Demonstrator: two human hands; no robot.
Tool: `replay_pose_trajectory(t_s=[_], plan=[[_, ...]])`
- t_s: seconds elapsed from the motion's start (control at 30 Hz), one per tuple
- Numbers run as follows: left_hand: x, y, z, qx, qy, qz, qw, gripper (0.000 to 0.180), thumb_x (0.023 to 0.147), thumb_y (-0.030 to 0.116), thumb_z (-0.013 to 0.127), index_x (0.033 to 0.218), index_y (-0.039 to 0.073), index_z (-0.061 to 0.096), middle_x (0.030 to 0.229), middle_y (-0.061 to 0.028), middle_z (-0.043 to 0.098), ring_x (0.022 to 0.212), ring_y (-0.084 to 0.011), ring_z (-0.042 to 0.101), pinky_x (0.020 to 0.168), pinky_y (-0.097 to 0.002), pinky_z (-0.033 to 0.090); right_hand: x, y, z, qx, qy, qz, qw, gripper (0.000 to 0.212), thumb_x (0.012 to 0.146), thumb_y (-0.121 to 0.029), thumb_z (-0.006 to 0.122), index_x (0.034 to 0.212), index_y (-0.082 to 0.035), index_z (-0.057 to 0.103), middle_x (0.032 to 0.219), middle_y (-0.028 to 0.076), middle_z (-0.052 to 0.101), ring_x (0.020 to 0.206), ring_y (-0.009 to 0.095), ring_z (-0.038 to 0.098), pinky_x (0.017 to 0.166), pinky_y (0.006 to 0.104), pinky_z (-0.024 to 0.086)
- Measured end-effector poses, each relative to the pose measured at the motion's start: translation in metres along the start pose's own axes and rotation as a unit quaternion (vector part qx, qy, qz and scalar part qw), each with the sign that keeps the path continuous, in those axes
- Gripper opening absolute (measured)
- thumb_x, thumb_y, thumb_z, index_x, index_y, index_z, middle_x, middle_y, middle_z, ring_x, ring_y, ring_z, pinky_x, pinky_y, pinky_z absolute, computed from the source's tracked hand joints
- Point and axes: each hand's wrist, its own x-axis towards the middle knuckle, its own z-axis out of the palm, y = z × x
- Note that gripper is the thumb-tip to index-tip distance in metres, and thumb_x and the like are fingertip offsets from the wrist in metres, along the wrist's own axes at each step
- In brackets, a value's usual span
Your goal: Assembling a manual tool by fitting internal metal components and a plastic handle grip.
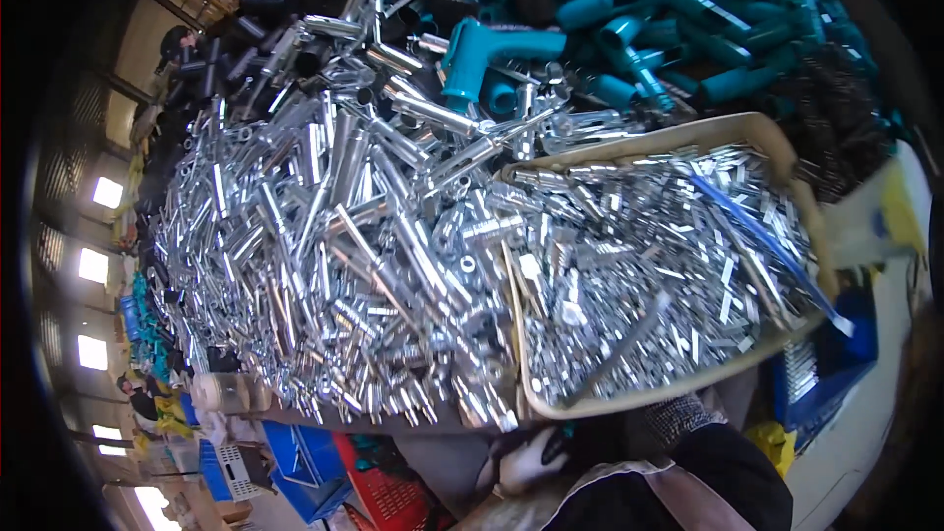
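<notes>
My left hand (pixel 531 457), in a white glove, sits low in the picture just under the near rim of a beige plastic tray (pixel 629 401). Its fingers look curled, and whether they grip anything cannot be made out. A dark sleeve with a checked cuff (pixel 680 418) reaches up to the tray's underside, and the right hand itself is hidden there. The tray is heaped with small shiny metal clips (pixel 649 265) and rests against a big pile of chrome tubes (pixel 334 236).
Teal plastic handle shells (pixel 669 29) and black parts (pixel 246 39) lie at the back of the pile. Blue crates (pixel 295 457) and a red crate (pixel 388 497) stand below the table edge, another blue crate (pixel 836 374) at right. People (pixel 138 395) work at far left.
</notes>
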Motion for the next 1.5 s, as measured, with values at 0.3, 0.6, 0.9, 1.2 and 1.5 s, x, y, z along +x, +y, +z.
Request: replay_pose_trajectory(t_s=[0.3,0.6,0.9,1.2,1.5], plan=[[-0.018,0.046,0.015,0.134,0.225,0.004,0.965,0.044,0.082,0.042,0.068,0.110,0.007,0.067,0.088,-0.0226,0.070,0.083,-0.0394,0.070,0.071,-0.0493,0.054,-0.190,-0.262,-0.129,0.167,0.088,-0.113,0.976,0.015,0.083,-0.021,0.068,0.088,-0.007,0.074,0.087,0.011,0.072,0.077,0.030,0.068,0.070,0.0377,0.054],[-0.010,0.028,0.018,0.082,0.263,0.069,0.959,0.042,0.079,0.035,0.071,0.114,0.013,0.066,0.094,-0.0224,0.070,0.090,-0.0423,0.067,0.079,-0.0506,0.053,-0.232,-0.281,-0.208,-0.182,0.588,0.041,0.787,0.019,0.078,-0.002,0.068,0.097,-0.008,0.068,0.094,0.011,0.066,0.087,0.033,0.065,0.073,0.0397,0.052],[0.006,0.016,0.020,0.153,0.104,0.005,0.983,0.036,0.083,0.042,0.066,0.104,0.013,0.072,0.101,-0.0210,0.071,0.096,-0.0405,0.068,0.084,-0.0482,0.054,-0.146,-0.244,-0.015,0.111,0.295,0.114,0.942,0.029,0.093,-0.031,0.058,0.101,-0.007,0.071,0.100,0.017,0.070,0.096,0.036,0.066,0.085,0.0425,0.053],[0.035,-0.032,0.057,0.097,0.176,-0.064,0.977,0.028,0.083,0.036,0.064,0.092,0.013,0.076,0.087,-0.0225,0.071,0.085,-0.0438,0.069,0.076,-0.0542,0.054,-0.098,-0.203,0.069,0.280,0.378,0.260,0.844,0.028,0.093,-0.024,0.056,0.108,-0.007,0.072,0.111,0.018,0.070,0.106,0.037,0.066,0.093,0.0426,0.051],[0.021,0.012,0.052,0.006,0.216,-0.052,0.975,0.034,0.084,0.032,0.063,0.103,0.005,0.071,0.093,-0.0251,0.071,0.090,-0.0446,0.068,0.078,-0.0529,0.053,-0.096,-0.188,0.069,0.304,0.405,0.268,0.820,0.023,0.089,-0.017,0.061,0.105,-0.005,0.072,0.100,0.019,0.071,0.095,0.035,0.070,0.086,0.0402,0.054]])
